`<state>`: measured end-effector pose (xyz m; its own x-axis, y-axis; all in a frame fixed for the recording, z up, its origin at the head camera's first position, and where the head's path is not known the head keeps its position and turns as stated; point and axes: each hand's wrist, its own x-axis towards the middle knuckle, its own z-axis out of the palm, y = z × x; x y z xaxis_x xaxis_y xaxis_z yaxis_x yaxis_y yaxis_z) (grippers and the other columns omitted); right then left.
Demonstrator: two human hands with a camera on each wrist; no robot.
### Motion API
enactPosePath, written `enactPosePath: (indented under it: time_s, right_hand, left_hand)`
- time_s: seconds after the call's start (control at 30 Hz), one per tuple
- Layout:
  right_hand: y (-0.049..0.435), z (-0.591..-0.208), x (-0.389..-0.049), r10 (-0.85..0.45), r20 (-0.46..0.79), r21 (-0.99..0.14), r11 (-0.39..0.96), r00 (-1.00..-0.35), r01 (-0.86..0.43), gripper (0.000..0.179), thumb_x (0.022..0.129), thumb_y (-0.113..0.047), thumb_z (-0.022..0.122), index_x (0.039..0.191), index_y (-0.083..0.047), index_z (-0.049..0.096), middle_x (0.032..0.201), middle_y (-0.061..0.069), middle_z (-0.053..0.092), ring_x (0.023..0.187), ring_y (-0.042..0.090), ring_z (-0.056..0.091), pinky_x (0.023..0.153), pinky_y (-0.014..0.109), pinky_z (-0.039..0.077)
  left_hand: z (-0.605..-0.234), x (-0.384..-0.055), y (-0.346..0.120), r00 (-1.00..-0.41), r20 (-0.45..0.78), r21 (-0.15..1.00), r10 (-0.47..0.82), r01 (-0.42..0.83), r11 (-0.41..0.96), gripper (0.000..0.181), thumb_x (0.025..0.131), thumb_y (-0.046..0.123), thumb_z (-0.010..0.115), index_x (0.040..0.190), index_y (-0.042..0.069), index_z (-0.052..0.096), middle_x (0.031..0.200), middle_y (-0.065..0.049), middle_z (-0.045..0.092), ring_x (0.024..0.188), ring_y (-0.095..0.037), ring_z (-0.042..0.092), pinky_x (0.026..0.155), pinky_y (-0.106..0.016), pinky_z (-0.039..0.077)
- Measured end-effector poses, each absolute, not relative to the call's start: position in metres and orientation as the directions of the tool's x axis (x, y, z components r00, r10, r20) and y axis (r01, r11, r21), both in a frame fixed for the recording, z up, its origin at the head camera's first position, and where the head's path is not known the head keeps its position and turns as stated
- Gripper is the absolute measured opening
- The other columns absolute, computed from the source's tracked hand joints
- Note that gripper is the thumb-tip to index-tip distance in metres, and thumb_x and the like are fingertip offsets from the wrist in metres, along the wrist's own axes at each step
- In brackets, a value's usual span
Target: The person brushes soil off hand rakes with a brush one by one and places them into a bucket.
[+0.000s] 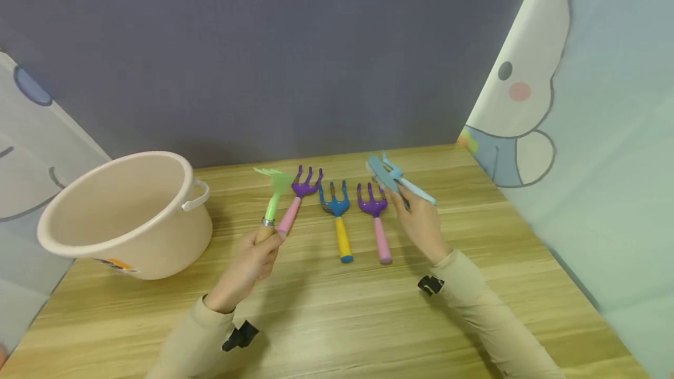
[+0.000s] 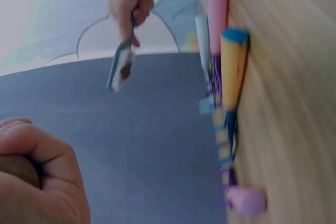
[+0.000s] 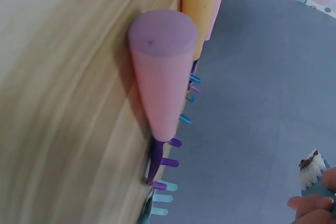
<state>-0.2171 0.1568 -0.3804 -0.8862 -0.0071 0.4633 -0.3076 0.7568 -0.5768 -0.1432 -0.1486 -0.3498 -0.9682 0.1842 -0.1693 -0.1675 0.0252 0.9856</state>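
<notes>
My left hand (image 1: 250,265) grips the wooden handle of a light green garden hand fork (image 1: 279,185), its tines raised toward the back left. Its fingers curl around the handle end in the left wrist view. In my right hand (image 1: 421,224) is a blue-grey brush (image 1: 381,171), held above the table. Brown dirt clings to the brush's white bristles (image 3: 313,163) in the right wrist view. A light blue fork (image 1: 416,189) lies beneath and beside the brush. Nearer the middle are a blue fork with a yellow handle (image 1: 343,238) and two purple forks with pink handles (image 1: 382,241).
A large cream bucket (image 1: 174,244) with a white side handle (image 1: 196,196) stands at the left of the wood-grain table (image 1: 316,320). Behind the table rises a dark grey wall (image 1: 316,63). A cartoon-printed sheet (image 1: 605,151) borders the right side.
</notes>
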Motion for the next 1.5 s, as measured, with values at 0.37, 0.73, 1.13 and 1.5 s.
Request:
enactPosePath:
  time_s: [0.37, 0.73, 1.13, 1.5]
  right_hand:
    - [0.165, -0.386, -0.216, -0.057, 0.428, -0.565, 0.762, -0.902, -0.316, 0.040, 0.095, -0.026, 0.050, 0.128, -0.004, 0.051, 0.125, 0.020, 0.055, 0.043, 0.011, 0.039, 0.043, 0.025, 0.037]
    - [0.176, -0.394, -0.209, -0.050, 0.355, -0.559, 0.789, -0.933, -0.255, 0.042, 0.095, -0.029, 0.048, 0.129, -0.003, 0.050, 0.080, 0.016, 0.064, 0.038, 0.009, 0.032, 0.036, 0.024, 0.031]
    - [0.182, -0.394, -0.203, -0.051, 0.308, -0.550, 0.805, -0.950, -0.222, 0.043, 0.096, -0.030, 0.046, 0.129, -0.002, 0.049, 0.055, 0.004, 0.048, 0.036, 0.009, 0.029, 0.032, 0.021, 0.027]
    - [0.182, -0.394, -0.202, -0.063, 0.323, -0.541, 0.806, -0.944, -0.239, 0.042, 0.095, -0.026, 0.048, 0.128, 0.000, 0.050, 0.070, 0.012, 0.061, 0.036, 0.009, 0.031, 0.033, 0.020, 0.028]
  left_hand:
    - [-0.319, -0.131, -0.192, -0.979, 0.195, 0.792, -0.064, 0.118, 0.599, 0.018, 0.089, 0.020, 0.058, 0.084, 0.003, 0.057, 0.058, 0.001, 0.038, 0.046, -0.007, 0.033, 0.041, -0.025, 0.032]
    - [-0.283, -0.135, -0.247, -0.758, 0.650, 0.234, 0.039, 0.249, 0.940, 0.032, 0.083, 0.023, 0.056, 0.060, 0.008, 0.040, 0.043, -0.003, 0.032, 0.038, -0.019, 0.028, 0.036, -0.028, 0.018]
    - [-0.258, -0.146, -0.298, -0.504, 0.850, -0.136, 0.153, 0.069, 0.988, 0.047, 0.092, 0.036, 0.030, 0.053, 0.011, 0.023, 0.035, -0.005, 0.017, 0.031, -0.025, 0.015, 0.031, -0.032, 0.009]
    - [-0.245, -0.162, -0.348, -0.588, 0.721, -0.253, 0.366, 0.268, 0.929, 0.049, 0.095, 0.023, 0.028, 0.057, -0.007, 0.034, 0.038, -0.006, 0.023, 0.026, -0.015, 0.017, 0.027, -0.025, 0.013]
